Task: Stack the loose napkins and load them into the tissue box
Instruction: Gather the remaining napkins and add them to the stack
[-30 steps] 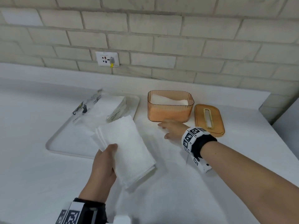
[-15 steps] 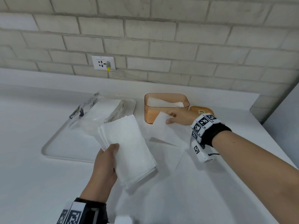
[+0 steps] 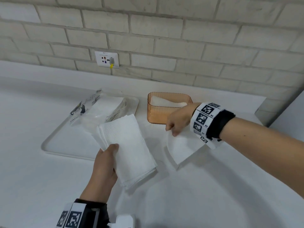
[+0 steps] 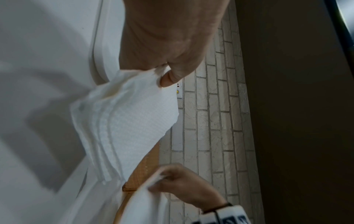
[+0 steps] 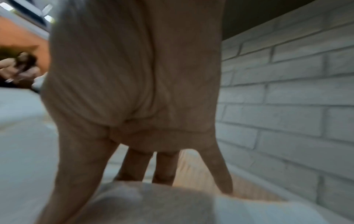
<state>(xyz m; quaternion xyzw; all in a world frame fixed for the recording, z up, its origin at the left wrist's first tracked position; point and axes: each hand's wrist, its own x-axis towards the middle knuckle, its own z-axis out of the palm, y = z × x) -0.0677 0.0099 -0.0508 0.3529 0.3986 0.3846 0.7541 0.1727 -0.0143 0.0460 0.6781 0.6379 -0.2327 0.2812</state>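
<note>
Nearest to you, your left hand [image 3: 105, 163] grips a stack of white napkins [image 3: 128, 148] from its near left side, thumb laid on the top sheet and the other fingers hidden underneath. The stack is held above the white counter [image 3: 32, 186], slanting away toward the tray, its far corners fanned slightly so that several sheet edges show. In the left wrist view the thumb [image 4: 168, 77] pinches the stack [image 4: 126, 121] at its edge, and the staggered layers are plain there.

A little farther out and to the right, your right hand [image 3: 179, 120] pinches a single loose napkin [image 3: 184, 147] by its upper left corner, with the fingers curled down over it. The sheet hangs from that pinch and droops toward the counter; whether its lower corner touches the surface cannot be told. The right wrist view is blurred, showing the palm [image 5: 134, 75] from below with the fingers pointing down to the white sheet [image 5: 153, 201]. The two hands are apart, each closed on its own paper.

Beyond the left hand, a white tray [image 3: 54, 142] sits on the counter and carries a clear plastic napkin packet [image 3: 98, 109] at its far right corner. Just behind the right hand stands the amber tissue box [image 3: 158, 112], lid off, with white napkins [image 3: 166, 102] already lying inside. It stands near the counter's back edge, below the brick wall [image 3: 164, 30] and its wall socket [image 3: 107, 59].
</note>
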